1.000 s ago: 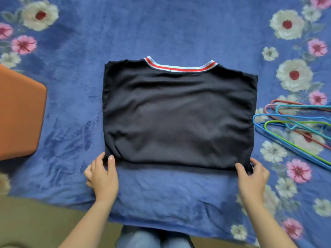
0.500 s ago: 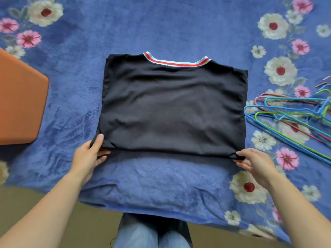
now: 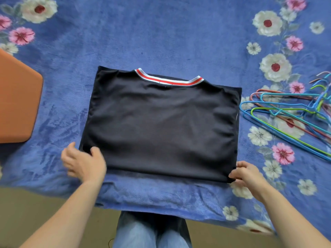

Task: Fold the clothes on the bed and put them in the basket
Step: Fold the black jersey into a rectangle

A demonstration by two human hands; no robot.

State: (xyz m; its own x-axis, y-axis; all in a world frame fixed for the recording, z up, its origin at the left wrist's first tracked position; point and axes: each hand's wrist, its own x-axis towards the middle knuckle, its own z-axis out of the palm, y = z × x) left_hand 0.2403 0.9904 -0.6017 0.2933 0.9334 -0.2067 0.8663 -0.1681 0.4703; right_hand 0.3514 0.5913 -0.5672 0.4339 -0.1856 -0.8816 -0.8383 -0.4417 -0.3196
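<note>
Bedspread (image 3: 161, 33), blue plush with printed flowers: covers the bed and carries everything I log below.

Black shirt (image 3: 161, 126), folded to a rectangle: flat mid-bed, where it lay half a second ago, none of it lifted.

Orange object (image 3: 18, 104), left edge, well apart from the shirt: I cannot tell whether it is the basket.

Wire hangers (image 3: 286, 113), loose coloured heap just right of the shirt.

Left hand (image 3: 84, 161): half a second ago it pinched the near-left corner. It is now blurred, thumb over that corner, fingers spread beside it. I cannot tell whether it holds cloth.

Right hand (image 3: 249, 174): as before, fingertips pinched on the near-right corner. My reading: the left is re-seating its grip, and another fold comes before any basketing.

Striped collar (image 3: 168, 80), red and white: at the shirt's far edge. I judge the near hem would fold toward it.
</note>
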